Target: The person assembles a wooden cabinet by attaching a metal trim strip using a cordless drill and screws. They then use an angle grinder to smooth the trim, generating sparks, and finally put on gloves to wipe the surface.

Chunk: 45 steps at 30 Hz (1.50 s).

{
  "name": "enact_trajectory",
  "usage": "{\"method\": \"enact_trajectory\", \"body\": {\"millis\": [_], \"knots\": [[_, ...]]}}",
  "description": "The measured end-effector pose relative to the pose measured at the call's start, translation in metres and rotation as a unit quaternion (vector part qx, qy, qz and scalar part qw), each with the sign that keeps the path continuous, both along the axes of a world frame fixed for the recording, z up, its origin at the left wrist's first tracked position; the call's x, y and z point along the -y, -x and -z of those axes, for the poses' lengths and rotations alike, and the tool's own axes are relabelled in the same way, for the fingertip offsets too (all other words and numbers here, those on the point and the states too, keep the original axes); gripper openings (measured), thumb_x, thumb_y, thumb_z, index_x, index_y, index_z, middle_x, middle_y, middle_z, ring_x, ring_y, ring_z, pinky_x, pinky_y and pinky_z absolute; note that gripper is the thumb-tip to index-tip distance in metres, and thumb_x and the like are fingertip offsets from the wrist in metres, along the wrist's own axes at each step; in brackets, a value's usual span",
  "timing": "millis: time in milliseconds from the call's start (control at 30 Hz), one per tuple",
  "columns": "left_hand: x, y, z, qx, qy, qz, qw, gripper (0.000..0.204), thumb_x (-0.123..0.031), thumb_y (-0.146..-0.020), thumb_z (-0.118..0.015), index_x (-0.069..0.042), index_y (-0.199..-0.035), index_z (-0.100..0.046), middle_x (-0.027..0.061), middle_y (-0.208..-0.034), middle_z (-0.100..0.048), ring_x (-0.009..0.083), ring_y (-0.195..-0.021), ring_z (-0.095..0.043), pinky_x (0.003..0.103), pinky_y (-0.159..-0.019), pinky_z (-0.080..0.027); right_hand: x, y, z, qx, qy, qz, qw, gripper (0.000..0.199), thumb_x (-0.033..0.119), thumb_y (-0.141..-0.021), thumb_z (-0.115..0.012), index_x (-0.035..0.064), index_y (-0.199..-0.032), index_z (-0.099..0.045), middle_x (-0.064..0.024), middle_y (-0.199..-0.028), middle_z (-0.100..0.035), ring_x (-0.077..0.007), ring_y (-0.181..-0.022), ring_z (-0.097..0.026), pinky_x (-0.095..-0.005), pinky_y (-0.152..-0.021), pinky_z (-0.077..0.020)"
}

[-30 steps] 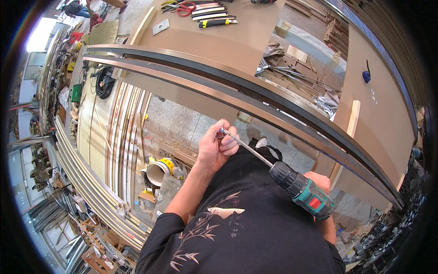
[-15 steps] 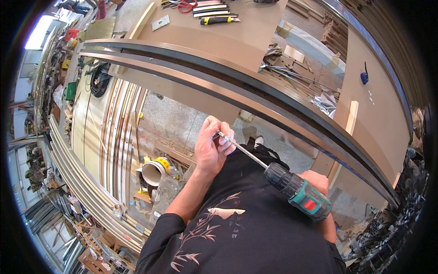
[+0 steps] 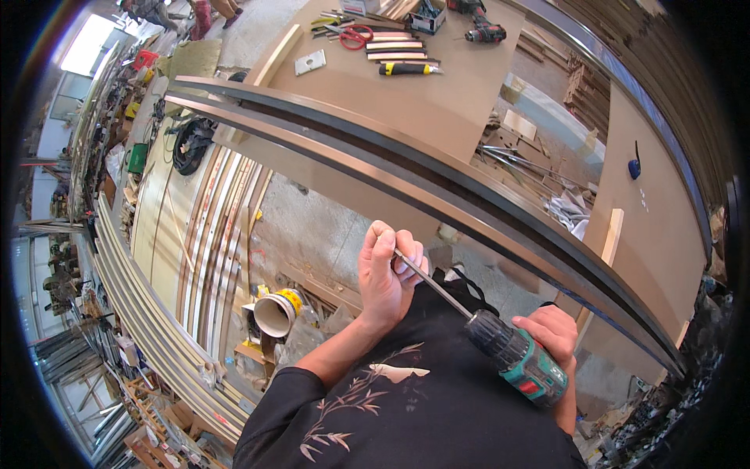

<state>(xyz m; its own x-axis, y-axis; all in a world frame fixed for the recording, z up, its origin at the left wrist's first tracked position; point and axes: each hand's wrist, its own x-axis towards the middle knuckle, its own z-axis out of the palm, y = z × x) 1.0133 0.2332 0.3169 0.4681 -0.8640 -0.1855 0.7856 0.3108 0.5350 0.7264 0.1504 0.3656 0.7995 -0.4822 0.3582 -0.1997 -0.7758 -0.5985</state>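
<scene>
Two hands on one tool. Left hand (image 3: pixel 387 273) is curled around the far end of a long thin bit (image 3: pixel 433 288), fingertips pinching its tip, wrist bent back toward the body, forearm rising from lower centre. Right hand (image 3: pixel 553 332) is wrapped around the grip of a green and black drill (image 3: pixel 517 359), knuckles up, held low at right just in front of the torso. Bit's long axis runs diagonally: chuck at lower right, tip pointing up and left into the left palm, below the dark curved rail (image 3: pixel 437 184) that arcs across the view; bit and rail apart. Packages and labels: a white bucket (image 3: pixel 277 313) with a yellow band lies on its side on the floor, mouth toward lower left, left of the left forearm. On the brown board (image 3: pixel 469 94) beyond the rail: red scissors (image 3: pixel 357 34), a yellow and black knife (image 3: pixel 408 69), a small grey plate (image 3: pixel 310 62). Blue marker (image 3: pixel 634 166) on the right panel.
</scene>
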Motion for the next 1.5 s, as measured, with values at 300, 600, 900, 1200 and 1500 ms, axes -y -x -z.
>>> {"method": "enact_trajectory", "body": {"millis": [300,600,900,1200,1500], "knots": [[0.097,-0.05,-0.049,-0.044,0.11,0.152,0.981,0.052,-0.063,-0.114,-0.041,-0.018,-0.087,-0.04,-0.0055,-0.063,-0.028,0.0092,-0.054,-0.026,0.028,-0.05,-0.023,-0.007,-0.06,-0.009,0.117,0.037,0.218,0.968,0.026,0.013,-0.079,-0.084,-0.0039,-0.098,-0.078,-0.0131,-0.08,-0.073,-0.0297,-0.072,-0.073,-0.0386,-0.07,-0.0591],[0.349,-0.17,0.148,0.793,-0.187,0.387,0.432,0.046,-0.041,-0.101,-0.066,0.002,-0.114,-0.077,0.0211,-0.108,-0.079,0.0364,-0.082,-0.078,0.047,-0.072,-0.062,0.01,0.023,-0.017,0.269,-0.023,0.393,0.879,0.033,0.016,-0.089,-0.076,-0.0059,-0.112,-0.069,-0.0119,-0.085,-0.069,-0.0265,-0.08,-0.067,-0.0394,-0.08,-0.0543],[0.357,-0.219,0.194,0.835,-0.301,0.359,0.288,0.061,-0.053,-0.097,-0.075,0.001,-0.127,-0.074,0.0223,-0.121,-0.078,0.0369,-0.104,-0.078,0.053,-0.09,-0.063,0.049,0.079,-0.038,0.297,-0.067,0.381,0.873,0.04,0.019,-0.098,-0.068,-0.0079,-0.127,-0.06,-0.0106,-0.09,-0.064,-0.0233,-0.087,-0.061,-0.0402,-0.09,-0.0496],[0.157,-0.293,-0.043,0.711,-0.167,0.062,0.68,0.015,-0.014,-0.099,-0.079,0.0,-0.104,-0.076,-0.0001,-0.091,-0.075,0.0093,-0.087,-0.068,0.03,-0.082,-0.056,0.063,0.114,-0.036,0.297,-0.086,0.372,0.875,0.047,0.022,-0.108,-0.06,-0.0098,-0.141,-0.052,-0.0093,-0.095,-0.059,-0.0201,-0.094,-0.056,-0.041,-0.101,-0.0448],[0.058,-0.299,0.012,0.832,-0.174,0.117,0.513,0.027,-0.033,-0.091,-0.085,-0.012,-0.108,-0.08,0.0024,-0.109,-0.078,0.0241,-0.116,-0.068,0.04,-0.113,-0.04,0.101,0.094,-0.047,0.326,-0.129,0.29,0.891,0.047,0.021,-0.11,-0.057,-0.0076,-0.146,-0.051,-0.0094,-0.094,-0.058,-0.0185,-0.094,-0.053,-0.0409,-0.101,-0.0434]]}}
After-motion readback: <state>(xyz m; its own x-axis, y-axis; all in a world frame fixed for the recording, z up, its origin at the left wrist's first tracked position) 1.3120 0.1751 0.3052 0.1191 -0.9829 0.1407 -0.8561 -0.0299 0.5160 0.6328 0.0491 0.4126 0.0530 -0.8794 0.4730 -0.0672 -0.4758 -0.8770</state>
